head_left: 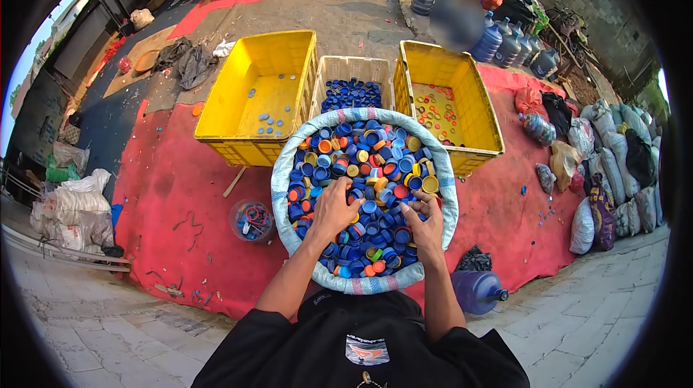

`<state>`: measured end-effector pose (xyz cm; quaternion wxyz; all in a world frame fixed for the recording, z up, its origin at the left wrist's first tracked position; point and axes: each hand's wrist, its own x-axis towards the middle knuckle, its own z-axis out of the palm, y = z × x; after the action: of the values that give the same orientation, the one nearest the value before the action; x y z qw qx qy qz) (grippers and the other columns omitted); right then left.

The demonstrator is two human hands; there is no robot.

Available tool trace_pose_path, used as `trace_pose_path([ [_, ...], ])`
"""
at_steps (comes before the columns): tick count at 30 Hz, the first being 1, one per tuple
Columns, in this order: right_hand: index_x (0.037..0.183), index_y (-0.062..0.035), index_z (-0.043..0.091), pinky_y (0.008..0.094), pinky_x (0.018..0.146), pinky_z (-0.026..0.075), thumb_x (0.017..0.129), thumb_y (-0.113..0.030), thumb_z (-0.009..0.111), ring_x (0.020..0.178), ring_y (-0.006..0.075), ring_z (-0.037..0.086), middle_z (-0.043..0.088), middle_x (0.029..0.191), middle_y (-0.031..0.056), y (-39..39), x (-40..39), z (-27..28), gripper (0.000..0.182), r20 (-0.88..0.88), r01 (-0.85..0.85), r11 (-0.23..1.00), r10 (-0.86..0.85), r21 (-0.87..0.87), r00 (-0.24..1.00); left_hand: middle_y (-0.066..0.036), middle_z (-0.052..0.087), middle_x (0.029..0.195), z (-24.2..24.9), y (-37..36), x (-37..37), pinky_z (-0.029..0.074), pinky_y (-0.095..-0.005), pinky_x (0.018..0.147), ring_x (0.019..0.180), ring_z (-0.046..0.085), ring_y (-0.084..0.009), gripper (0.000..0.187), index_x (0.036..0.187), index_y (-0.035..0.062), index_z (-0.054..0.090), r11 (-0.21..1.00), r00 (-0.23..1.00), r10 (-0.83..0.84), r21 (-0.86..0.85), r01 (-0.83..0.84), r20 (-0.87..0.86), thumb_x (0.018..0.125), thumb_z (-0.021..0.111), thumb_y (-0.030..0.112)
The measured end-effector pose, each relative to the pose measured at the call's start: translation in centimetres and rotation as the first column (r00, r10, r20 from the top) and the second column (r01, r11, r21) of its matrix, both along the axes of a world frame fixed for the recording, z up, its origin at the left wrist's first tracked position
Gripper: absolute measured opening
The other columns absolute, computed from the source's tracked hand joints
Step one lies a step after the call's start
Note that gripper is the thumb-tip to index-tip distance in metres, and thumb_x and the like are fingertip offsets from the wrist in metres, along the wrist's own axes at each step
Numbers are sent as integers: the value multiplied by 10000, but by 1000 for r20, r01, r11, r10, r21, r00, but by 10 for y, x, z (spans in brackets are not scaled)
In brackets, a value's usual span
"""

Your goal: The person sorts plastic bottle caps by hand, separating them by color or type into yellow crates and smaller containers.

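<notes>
A round sack with a rolled pale-blue rim (pixel 449 193) is full of bottle caps (pixel 372 233), mostly blue, with some red, orange and yellow. Both hands are over the caps. My left hand (pixel 336 207) rests on them left of the middle, fingers bent and pointing right; what its fingertips hold, if anything, is too small to tell. On the right side, my right hand (pixel 424 222) touches the caps with thumb and fingers apart. Behind the sack stand a yellow crate (pixel 253 128) with a few pale caps, a white crate (pixel 354 67) of blue caps, and another yellow crate (pixel 462 99) with red and orange caps.
A clear tub (pixel 251 220) of small items sits left of the sack on the red mat (pixel 195 193). A large water bottle (pixel 476 292) lies at the lower right. Filled sacks (pixel 621 164) line the right side, and more bottles (pixel 509 45) stand at the back right.
</notes>
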<state>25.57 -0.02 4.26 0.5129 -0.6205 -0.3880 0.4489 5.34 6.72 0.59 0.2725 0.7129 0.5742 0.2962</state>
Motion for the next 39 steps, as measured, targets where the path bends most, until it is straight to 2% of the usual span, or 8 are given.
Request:
trace_pose_path([
  [8,1211,-39,514,213,548,385,887,-185,658,670,75,527,552,849,12,-11,1,6,383,-441,-13,999,-10,-50,897,-214,653,1067,8,10,10,508,-459,829,962,639,-384,475,1116,-23,576,994,993,-45,-108,33,-110,766,773,232],
  [11,1223,-50,516,243,586,415,910,-204,612,690,99,544,586,905,41,-11,1,2,361,-604,-39,997,-10,-68,797,-172,674,1000,-3,8,8,519,-393,781,868,661,-320,436,1115,-24,593,1000,1000,4,2,-4,20,808,744,245],
  [13,1231,-56,517,262,616,435,928,-231,573,709,116,554,610,957,64,-11,1,-4,355,-714,-75,996,20,-46,700,-119,670,937,0,4,5,510,-336,697,779,650,-241,395,1113,-10,606,970,945,52,-243,29,324,844,718,256],
  [15,1226,-49,521,284,651,455,936,-238,546,754,147,575,618,982,81,-10,-2,-1,347,-770,-83,996,18,-46,638,-33,644,849,20,-4,-3,461,-253,559,661,607,-120,293,1065,33,633,769,712,313,-608,199,628,913,651,282],
  [18,1247,-38,506,330,734,489,924,-259,529,869,203,604,623,1071,125,-4,-7,-3,392,-833,-93,995,13,-46,553,-24,619,836,31,-18,-6,413,-219,476,634,578,-102,200,1016,92,629,676,122,633,-623,394,764,941,603,276],
  [26,1261,20,483,426,970,462,796,-155,524,1148,315,564,575,1231,189,9,-37,12,498,-893,-52,997,-24,-54,449,-146,659,1032,22,-20,-15,530,-412,883,955,651,-250,213,1046,21,587,685,-127,682,-569,456,720,945,515,194],
  [34,1086,114,517,471,1092,376,721,-117,497,1127,349,548,584,1126,229,86,-58,32,433,-932,16,999,-38,-35,360,-197,595,1051,43,68,-12,481,-454,942,980,604,-302,345,1129,-79,490,728,-213,664,-555,403,717,921,477,197],
  [39,1050,129,428,523,1160,217,719,-99,499,1233,376,433,472,1206,240,222,-48,29,408,-951,48,990,114,133,286,-292,304,1413,79,180,3,138,-514,1148,1336,302,-378,790,1425,-10,224,866,-369,465,-327,378,805,875,570,438],
])
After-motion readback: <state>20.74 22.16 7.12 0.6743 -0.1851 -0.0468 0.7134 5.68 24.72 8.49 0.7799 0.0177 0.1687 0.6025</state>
